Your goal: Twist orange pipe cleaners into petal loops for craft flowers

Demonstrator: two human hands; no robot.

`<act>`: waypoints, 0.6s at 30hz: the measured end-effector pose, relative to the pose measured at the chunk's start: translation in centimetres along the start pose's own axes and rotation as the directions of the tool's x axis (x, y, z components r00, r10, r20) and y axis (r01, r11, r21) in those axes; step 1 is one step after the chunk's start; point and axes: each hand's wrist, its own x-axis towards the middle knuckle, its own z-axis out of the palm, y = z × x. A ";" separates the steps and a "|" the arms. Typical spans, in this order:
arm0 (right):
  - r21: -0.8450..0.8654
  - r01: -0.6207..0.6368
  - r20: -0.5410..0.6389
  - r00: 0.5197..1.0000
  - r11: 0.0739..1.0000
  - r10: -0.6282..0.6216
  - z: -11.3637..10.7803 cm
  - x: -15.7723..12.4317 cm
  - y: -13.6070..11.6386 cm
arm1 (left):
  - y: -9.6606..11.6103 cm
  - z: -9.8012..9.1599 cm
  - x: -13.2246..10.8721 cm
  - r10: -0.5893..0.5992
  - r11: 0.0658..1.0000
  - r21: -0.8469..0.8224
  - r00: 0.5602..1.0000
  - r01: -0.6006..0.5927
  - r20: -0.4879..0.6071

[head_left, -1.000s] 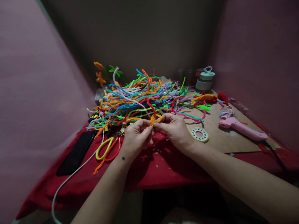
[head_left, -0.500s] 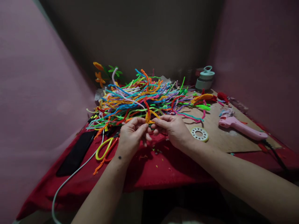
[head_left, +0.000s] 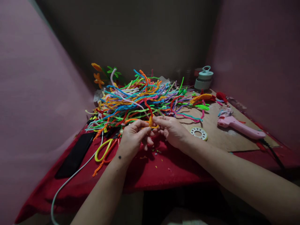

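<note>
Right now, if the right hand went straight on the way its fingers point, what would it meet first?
Likely the left hand: the right hand points at its fingertips, with only the pinched orange pipe cleaner between them.

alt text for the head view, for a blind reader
The left hand and right hand pinch an orange pipe cleaner between them over a red cloth, in front of a pile of multicoloured pipe cleaners. Scissors lie to the left, a pink glue gun to the right.
</note>
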 end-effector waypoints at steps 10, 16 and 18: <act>0.055 -0.036 -0.069 0.997 0.998 0.040 -0.1 0.4 -0.1 | -0.1 -0.8 0.4 -0.138 0.990 -0.026 0.986 0.141 0.093; 0.059 -0.001 -0.056 0.998 0.998 0.004 -0.1 0.6 0.0 | -0.3 -1.5 0.8 -0.168 0.985 -0.027 0.985 0.170 0.039; 0.056 0.001 -0.036 0.999 0.998 0.001 -0.2 0.6 0.1 | -0.3 -1.5 0.8 -0.169 0.986 0.006 0.985 0.169 0.034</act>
